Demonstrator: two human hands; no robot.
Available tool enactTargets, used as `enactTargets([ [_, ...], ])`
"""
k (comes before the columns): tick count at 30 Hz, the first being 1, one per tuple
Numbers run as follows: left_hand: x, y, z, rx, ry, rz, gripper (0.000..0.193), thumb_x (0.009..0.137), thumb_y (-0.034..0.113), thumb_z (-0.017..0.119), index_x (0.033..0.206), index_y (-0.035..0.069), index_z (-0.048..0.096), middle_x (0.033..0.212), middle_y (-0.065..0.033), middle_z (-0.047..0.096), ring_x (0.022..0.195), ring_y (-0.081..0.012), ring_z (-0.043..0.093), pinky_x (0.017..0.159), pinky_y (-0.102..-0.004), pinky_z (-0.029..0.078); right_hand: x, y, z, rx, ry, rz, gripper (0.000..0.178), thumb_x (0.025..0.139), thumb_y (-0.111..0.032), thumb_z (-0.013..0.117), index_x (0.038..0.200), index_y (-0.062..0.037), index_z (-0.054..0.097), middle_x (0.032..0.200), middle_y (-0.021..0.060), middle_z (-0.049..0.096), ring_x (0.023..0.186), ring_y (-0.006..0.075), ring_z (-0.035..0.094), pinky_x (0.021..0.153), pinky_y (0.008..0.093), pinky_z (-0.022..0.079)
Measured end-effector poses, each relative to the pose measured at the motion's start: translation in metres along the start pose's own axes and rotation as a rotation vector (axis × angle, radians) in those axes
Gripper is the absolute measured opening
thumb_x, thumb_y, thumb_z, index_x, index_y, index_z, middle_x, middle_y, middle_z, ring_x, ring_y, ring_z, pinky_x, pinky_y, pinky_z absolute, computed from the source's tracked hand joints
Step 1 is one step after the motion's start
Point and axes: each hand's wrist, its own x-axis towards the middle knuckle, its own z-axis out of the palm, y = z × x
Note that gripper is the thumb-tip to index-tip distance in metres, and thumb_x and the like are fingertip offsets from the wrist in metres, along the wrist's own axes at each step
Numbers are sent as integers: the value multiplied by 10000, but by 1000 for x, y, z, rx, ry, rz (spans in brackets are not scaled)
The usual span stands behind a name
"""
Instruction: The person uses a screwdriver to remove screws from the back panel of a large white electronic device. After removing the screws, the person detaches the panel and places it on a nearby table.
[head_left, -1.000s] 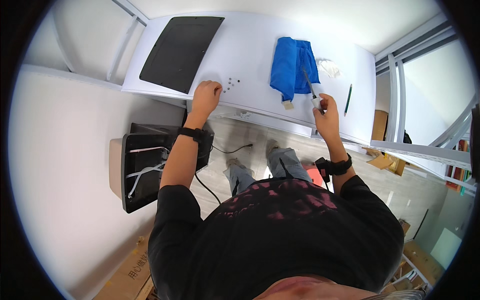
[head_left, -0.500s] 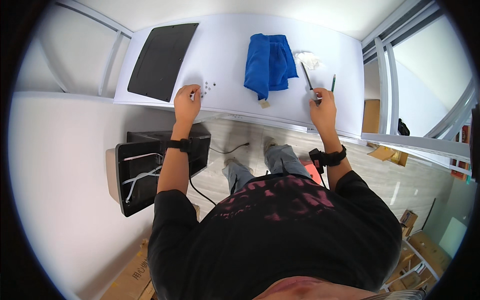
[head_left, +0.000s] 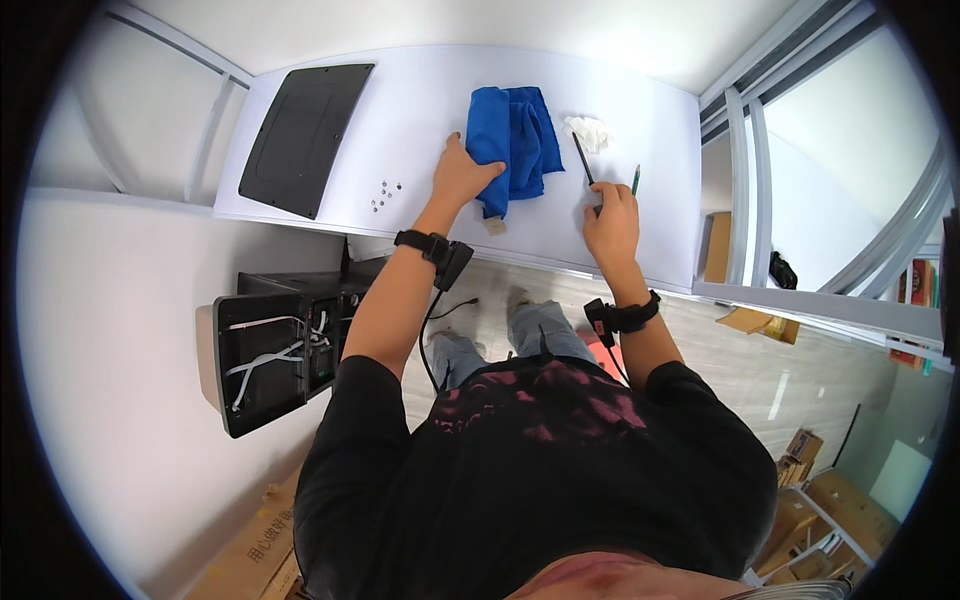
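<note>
My left hand (head_left: 464, 174) is at the left edge of a folded blue cloth (head_left: 524, 145), its fingers apart and the thumb reaching onto the cloth. My right hand (head_left: 612, 228) is closed around the handle of a screwdriver (head_left: 583, 158), which lies at a slant on the white table; the fingers hide most of the handle. Its dark thin shaft points away toward a crumpled white tissue (head_left: 592, 134). Several small screws (head_left: 384, 193) lie left of my left hand. A green pencil-like stick (head_left: 636, 179) lies just right of my right hand.
A flat black panel (head_left: 306, 138) rests on the table (head_left: 420, 90) at the left. Below the table's left front stands an opened black-and-beige appliance (head_left: 265, 350) with white wires inside. A metal frame (head_left: 760, 190) borders the right side. Cardboard boxes (head_left: 250, 545) stand behind.
My left hand has moved right, from beside the screws to the blue cloth, its fingers spreading. My right hand stays at the screwdriver. The whole view has shifted slightly.
</note>
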Motion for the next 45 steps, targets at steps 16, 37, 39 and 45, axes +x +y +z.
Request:
enactTargets([
  [16,-117,-13,-140,-1050,-387,173,810,628,66,745,1346,29,371,1221,-104,530,1116,-220,507,966,-348,393,27,-114,18,1550,-765,53,1070,693,-555,730,1439,-63,141,1434,155,313,1311,307,336,1054,454,331],
  [37,-437,-224,-251,-351,615,105,874,704,-5,640,1442,41,174,1389,-223,344,1280,-391,359,1052,-401,312,-295,-397,123,1141,-1148,-682,989,736,-270,768,1368,25,66,1305,216,376,1209,300,431,993,419,378],
  [39,-463,-252,-276,-385,573,159,779,702,44,681,1387,27,309,1338,-216,410,1241,-382,400,1030,-403,337,-317,-422,123,1166,-1109,-676,981,725,-264,773,1359,28,84,1299,216,382,1198,302,444,975,421,393],
  [45,-509,-373,-346,139,1008,-28,468,737,131,692,1156,-4,532,1201,-205,521,1121,-377,488,965,-405,392,-328,-499,119,560,-644,-805,678,652,-176,788,1248,-62,485,1067,196,617,1027,360,576,854,374,483],
])
